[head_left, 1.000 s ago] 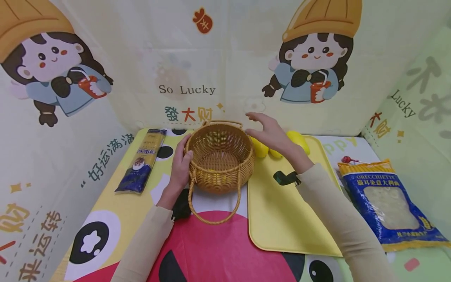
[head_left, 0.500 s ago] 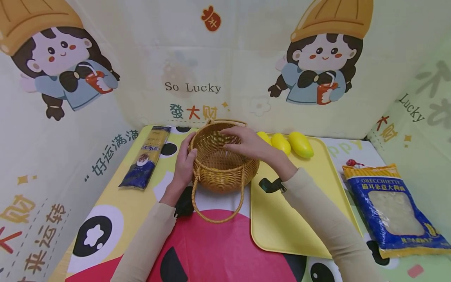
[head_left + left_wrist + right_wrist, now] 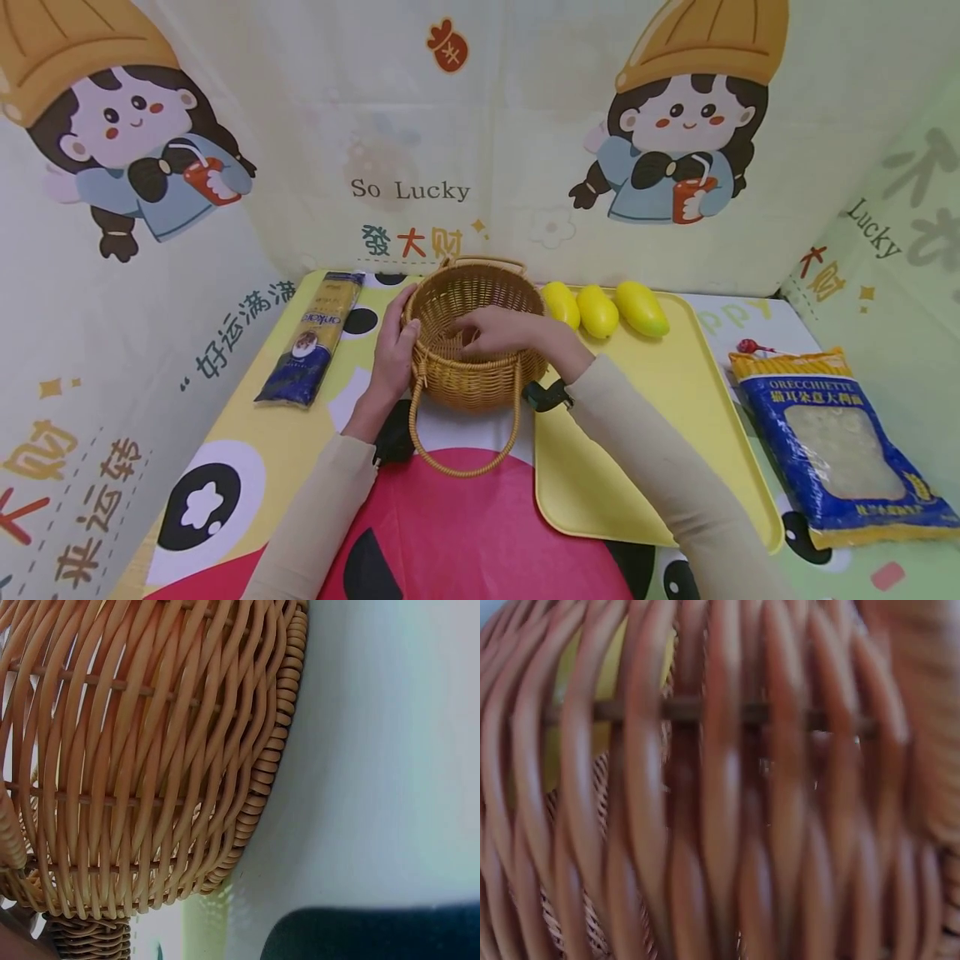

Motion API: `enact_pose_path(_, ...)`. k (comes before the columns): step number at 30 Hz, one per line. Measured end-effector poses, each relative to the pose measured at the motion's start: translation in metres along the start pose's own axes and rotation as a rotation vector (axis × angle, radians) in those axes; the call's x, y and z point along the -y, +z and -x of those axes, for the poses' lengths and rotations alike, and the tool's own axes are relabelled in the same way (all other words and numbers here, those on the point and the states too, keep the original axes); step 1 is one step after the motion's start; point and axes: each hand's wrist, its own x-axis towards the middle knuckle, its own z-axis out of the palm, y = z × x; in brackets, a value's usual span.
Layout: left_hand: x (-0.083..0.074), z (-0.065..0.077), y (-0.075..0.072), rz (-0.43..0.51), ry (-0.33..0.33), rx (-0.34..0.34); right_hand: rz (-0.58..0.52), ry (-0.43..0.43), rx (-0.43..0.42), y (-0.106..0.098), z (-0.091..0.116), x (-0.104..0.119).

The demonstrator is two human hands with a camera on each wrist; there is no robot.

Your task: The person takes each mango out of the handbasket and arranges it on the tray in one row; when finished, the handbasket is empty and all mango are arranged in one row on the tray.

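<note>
A round woven wicker basket (image 3: 480, 387) stands mid-table, one handle hanging toward the front. My left hand (image 3: 392, 346) grips its left side, thumb at the rim. Over the right rim, my right hand (image 3: 498, 331) reaches into the basket, fingers pointing down; the front wall hides the fingertips and anything they touch. Through the weave in the right wrist view, something yellow (image 3: 613, 664) shows in part. Two lemons (image 3: 560, 307) and a mango (image 3: 641, 308) lie at the back of a yellow tray (image 3: 600, 467), right of the basket.
A blue and gold pasta packet (image 3: 309, 342) lies at the left. Right of the tray are a blue orecchiette bag (image 3: 840, 450) and a red lollipop (image 3: 747, 346). A printed cloth wall (image 3: 510, 125) rises close behind the basket.
My right hand has moved left from beside the lemons, across the basket's rim, then down inside it. My left hand keeps its hold on the basket. The head view has shifted slightly.
</note>
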Motion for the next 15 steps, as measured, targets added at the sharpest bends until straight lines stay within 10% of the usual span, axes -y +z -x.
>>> enact_pose_path(15,-0.0012,0.0003,0.0014,0.0,0.014,-0.014,0.018,0.089,0.273,0.0043,-0.0071,0.0001)
